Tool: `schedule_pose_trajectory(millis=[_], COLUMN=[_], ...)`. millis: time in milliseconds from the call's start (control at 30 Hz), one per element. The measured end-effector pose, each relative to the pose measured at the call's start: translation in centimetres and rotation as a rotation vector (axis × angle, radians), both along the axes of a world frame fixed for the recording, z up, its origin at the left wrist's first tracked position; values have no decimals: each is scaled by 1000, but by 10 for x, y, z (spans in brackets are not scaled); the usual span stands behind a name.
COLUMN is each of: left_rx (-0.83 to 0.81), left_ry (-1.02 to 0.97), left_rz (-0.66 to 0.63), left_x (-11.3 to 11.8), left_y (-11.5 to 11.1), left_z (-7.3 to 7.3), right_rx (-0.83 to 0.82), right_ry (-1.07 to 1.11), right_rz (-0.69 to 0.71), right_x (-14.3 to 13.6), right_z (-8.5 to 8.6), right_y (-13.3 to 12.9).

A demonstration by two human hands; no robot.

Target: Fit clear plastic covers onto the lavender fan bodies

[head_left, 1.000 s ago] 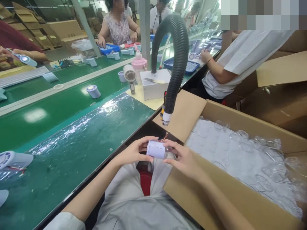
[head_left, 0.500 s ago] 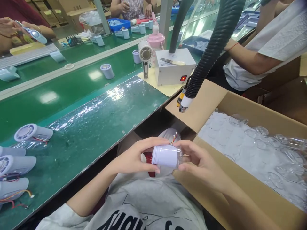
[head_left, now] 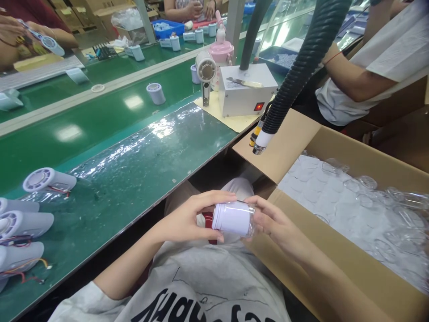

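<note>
Above my lap, a pale lilac cylinder (head_left: 233,218) with a clear plastic part at its right end lies sideways between my hands. My left hand (head_left: 192,217) grips its left end, thumb below and fingers above. On the other end, my right hand (head_left: 270,219) holds the clear part with bent fingers. Similar lilac cylinders, some with thin coloured wires, lie at the left of the green bench, the nearest being a ringed one (head_left: 50,180).
A cardboard box (head_left: 368,150) of clear plastic parts stands at the right. A black ribbed hose (head_left: 295,76) hangs before a white switch box (head_left: 246,96) and a handheld fan (head_left: 205,74). Other people sit across the belt and at the right.
The wires above the cylinder are no longer visible. My right fingers have closed in on the clear end. One cylinder on the belt has shifted right, and the view has moved slightly.
</note>
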State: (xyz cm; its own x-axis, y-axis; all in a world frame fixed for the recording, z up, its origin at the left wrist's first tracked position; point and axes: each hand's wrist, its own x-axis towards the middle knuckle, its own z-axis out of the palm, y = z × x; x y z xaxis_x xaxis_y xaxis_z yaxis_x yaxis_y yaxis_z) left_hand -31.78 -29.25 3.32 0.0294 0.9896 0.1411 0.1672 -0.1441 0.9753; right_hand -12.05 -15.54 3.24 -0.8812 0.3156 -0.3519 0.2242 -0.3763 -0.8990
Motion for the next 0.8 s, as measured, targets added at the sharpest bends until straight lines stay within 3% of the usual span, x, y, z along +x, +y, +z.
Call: schedule_pose_trajectory(millis=[367, 667, 800], left_rx=[27, -22, -104], left_ry=[-45, -28, -48], left_rz=[-3, 58, 61], left_x=[2, 8, 12], left_y=[-2, -7, -9], left_z=[-3, -1, 4], right_rx=[-237, -490, -487], right_ry=[-72, -213, -226], right_rz=[13, 108, 153], right_x=[-9, -9, -8], right_z=[-4, 0, -3], right_y=[-10, -10, -12])
